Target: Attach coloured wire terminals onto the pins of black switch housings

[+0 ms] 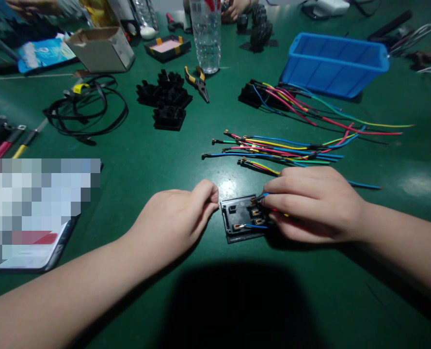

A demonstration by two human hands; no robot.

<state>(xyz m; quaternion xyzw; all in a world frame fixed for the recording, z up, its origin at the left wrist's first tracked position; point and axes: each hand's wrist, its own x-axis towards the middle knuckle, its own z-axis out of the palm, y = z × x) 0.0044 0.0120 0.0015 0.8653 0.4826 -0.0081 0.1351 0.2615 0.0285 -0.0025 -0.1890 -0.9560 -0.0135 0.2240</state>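
A small black plastic housing [242, 209] lies flat in front of me, with several brass terminals seated in its slots and a blue wire running from the lower left one. My right hand [313, 206] is closed over its right side, pinching a wire with blue insulation [264, 195] at the upper right slot. Bits of yellow and red wire show under those fingers. My left hand [181, 211] is closed beside the housing's left edge, fingers curled in. Whatever its fingertips may hold is hidden.
Loose coloured wires with terminals [273, 149] lie beyond my right hand. Behind them are a wired housing [249, 95] and a blue bin [335, 70]. Further off are black housings [167, 99], pliers [199, 85], a bottle [207, 41], a coiled cable [86, 114] and a carton [104, 51].
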